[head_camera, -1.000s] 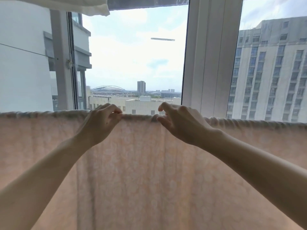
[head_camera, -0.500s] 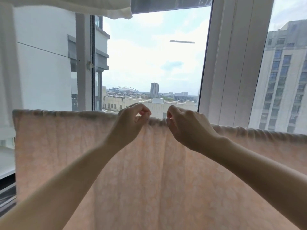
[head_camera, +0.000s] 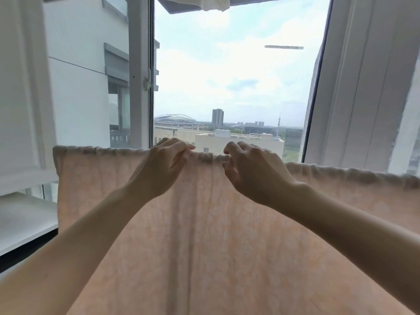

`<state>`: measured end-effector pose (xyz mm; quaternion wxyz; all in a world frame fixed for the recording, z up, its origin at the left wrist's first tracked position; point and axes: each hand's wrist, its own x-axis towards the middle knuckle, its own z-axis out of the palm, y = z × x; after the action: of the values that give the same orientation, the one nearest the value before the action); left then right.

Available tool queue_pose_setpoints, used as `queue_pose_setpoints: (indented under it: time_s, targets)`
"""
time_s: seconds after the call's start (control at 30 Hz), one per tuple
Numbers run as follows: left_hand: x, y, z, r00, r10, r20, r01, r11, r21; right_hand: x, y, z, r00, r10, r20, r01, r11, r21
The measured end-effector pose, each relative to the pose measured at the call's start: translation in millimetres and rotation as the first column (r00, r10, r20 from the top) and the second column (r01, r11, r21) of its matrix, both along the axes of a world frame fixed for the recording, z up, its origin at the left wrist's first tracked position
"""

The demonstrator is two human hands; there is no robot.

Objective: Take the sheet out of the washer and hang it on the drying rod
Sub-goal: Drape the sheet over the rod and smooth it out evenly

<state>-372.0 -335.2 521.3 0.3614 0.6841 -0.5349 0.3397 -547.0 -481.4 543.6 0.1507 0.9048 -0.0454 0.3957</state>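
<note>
A pale pink sheet (head_camera: 204, 235) hangs draped over a horizontal drying rod, which the fabric's bunched top fold hides. The sheet's left edge shows at the left; its right side runs out of frame. My left hand (head_camera: 163, 165) pinches the top fold near the middle. My right hand (head_camera: 247, 169) is a short gap to its right, fingers curled and pinching the same fold. Both forearms reach up from the bottom corners. The washer is out of view.
A tall window (head_camera: 227, 76) stands right behind the sheet, with a white frame post (head_camera: 138, 71) left of centre and a wide white frame (head_camera: 354, 87) on the right. White cloth (head_camera: 213, 3) hangs at the top edge. A white sill (head_camera: 25, 221) lies at the left.
The view has swung left, so the sheet's left edge is now in frame. Both hands have shifted left along the top fold, staying close together and pinching it.
</note>
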Motion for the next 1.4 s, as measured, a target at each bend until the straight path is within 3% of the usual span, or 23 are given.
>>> queue_pose_setpoints:
  time_s: [0.27, 0.37, 0.5, 0.73, 0.87, 1.0, 1.1, 1.33, 1.4]
  targets:
    - [87.7, 57.3, -5.9, 0.993, 0.096, -0.068, -0.095, 0.995, 0.018, 69.1, 48.0, 2.6, 1.0, 0.03, -0.01, -0.03, 0.999, 0.013]
    - [109.7, 76.8, -10.5, 0.995, 0.06, -0.082, -0.059, 0.998, 0.01, 93.7, 63.8, -1.4, 1.0, 0.021, -0.002, -0.021, 1.0, 0.021]
    - [117.9, 87.9, -7.8, 0.996, -0.007, -0.092, 0.01, 1.0, 0.024, 116.5, 76.0, -6.4, 0.999, 0.0, 0.045, 0.0, 1.0, 0.008]
    - [110.9, 75.1, -1.3, 0.999, 0.012, -0.043, -0.015, 0.998, -0.062, 134.9, 83.3, 3.3, 0.995, -0.086, 0.054, 0.09, 0.994, -0.067]
    - [111.1, 72.8, 0.0, 0.999, 0.011, -0.05, -0.015, 0.997, -0.082, 143.6, 88.7, 17.5, 0.997, -0.074, 0.017, 0.074, 0.997, 0.005]
    - [118.3, 91.9, -4.1, 0.992, 0.108, -0.067, -0.119, 0.976, -0.185, 161.0, 94.2, 29.0, 0.999, -0.015, 0.045, 0.013, 0.999, 0.039]
    - [133.7, 108.9, -12.3, 0.975, 0.216, -0.057, -0.223, 0.953, -0.203, 171.6, 102.6, 18.6, 0.998, 0.063, -0.019, -0.062, 0.997, 0.039]
    - [153.1, 121.3, -23.5, 0.951, 0.265, -0.156, -0.29, 0.943, -0.164, 167.8, 93.0, 16.5, 0.99, 0.143, -0.016, -0.14, 0.982, 0.123]
    - [156.1, 124.2, -21.8, 0.926, 0.262, -0.273, -0.326, 0.918, -0.225, 160.1, 88.3, 15.5, 0.992, 0.125, -0.022, -0.121, 0.983, 0.141]
